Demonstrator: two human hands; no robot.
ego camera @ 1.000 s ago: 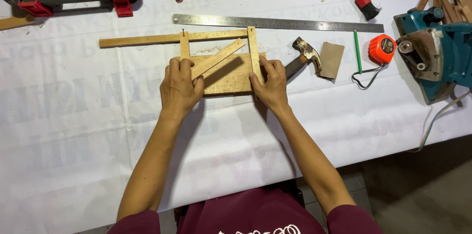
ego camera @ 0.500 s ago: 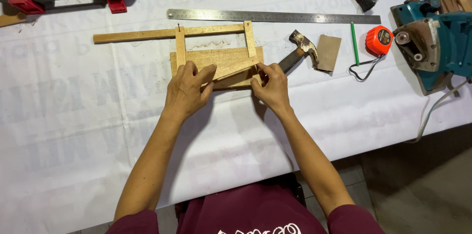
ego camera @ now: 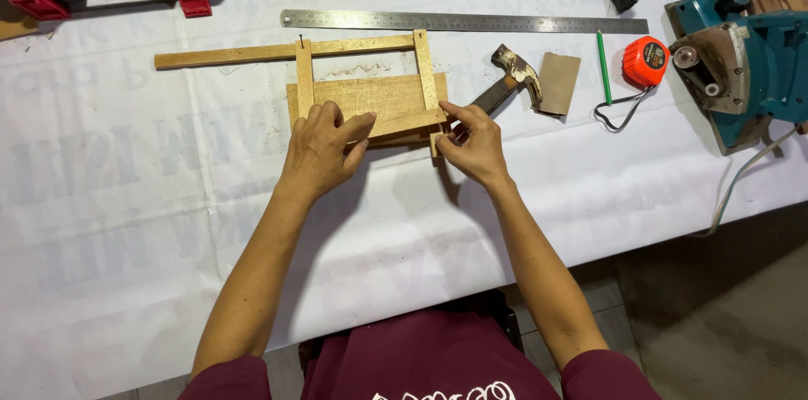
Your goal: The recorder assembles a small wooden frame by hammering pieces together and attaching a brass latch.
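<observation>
Wood frame (ego camera: 362, 72), built from thin strips with a flat board (ego camera: 370, 101) lying under it, is sitting near the middle of the white-covered surface (ego camera: 126, 223), just below a long steel ruler (ego camera: 463, 21). Working from the left, the left hand (ego camera: 320, 152) is pressing flat on the near edge of the board, fingers spread and grasping nothing. To its right, the right hand (ego camera: 475, 143) is pinching the lower end of the right-hand upright strip at the frame's near corner. Judging by the thin sections, the assembly is probably light and stiff, yet the joints may be weak, so support at the board or close to a joint looks safer than lifting by a strip's free end. Further right, a hammer (ego camera: 505, 80) is lying just beside the frame, then a sandpaper piece (ego camera: 558, 80), a green pencil (ego camera: 603, 63), an orange tape measure (ego camera: 645, 61) and a teal power saw (ego camera: 741, 55).
</observation>
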